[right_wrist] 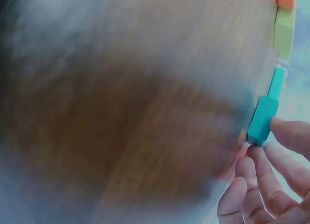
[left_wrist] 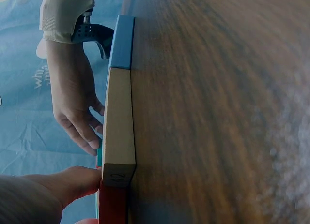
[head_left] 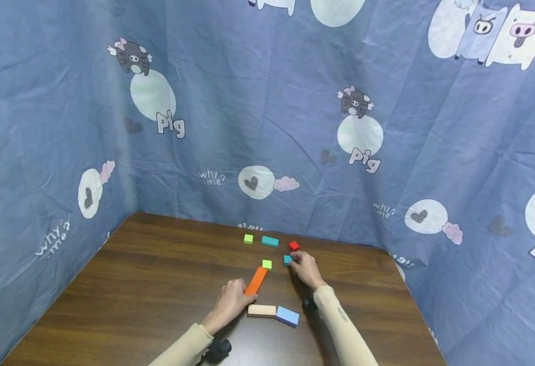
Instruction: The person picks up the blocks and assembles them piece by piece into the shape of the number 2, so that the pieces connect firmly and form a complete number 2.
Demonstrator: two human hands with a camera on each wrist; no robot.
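Observation:
My left hand holds the near end of a long orange block lying on the table, its thumb along the near side. A natural wood block lies beside that thumb, end to end with a light blue block. My right hand pinches a small teal block at the table, thumb on one side and fingertips at its end, as the right wrist view shows the teal block. At the orange block's far end sits a small lime green block.
Farther back lie another lime green block, a longer teal block and a red block, just beyond my right fingertips. A blue patterned curtain surrounds the brown wooden table at the back and sides.

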